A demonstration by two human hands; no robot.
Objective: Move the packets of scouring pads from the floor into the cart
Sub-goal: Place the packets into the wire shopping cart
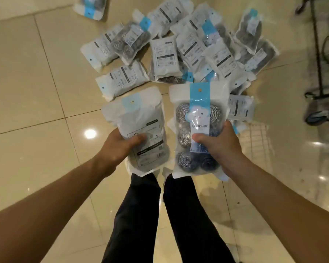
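The left hand [115,149] grips one packet [139,128], thumb on its printed back. The right hand [216,147] grips a second packet [196,130], thumb on the front. Both are lifted above the floor pile [179,54], probably for carrying to the cart [319,54] at the right.

The cart [320,54] was blurred and cut off at the right edge; one packet [90,6] was cropped at the top.

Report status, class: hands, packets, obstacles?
Left hand holds a back-side packet; right hand holds a front-side packet. Pile remains on floor. Cart frame far right.
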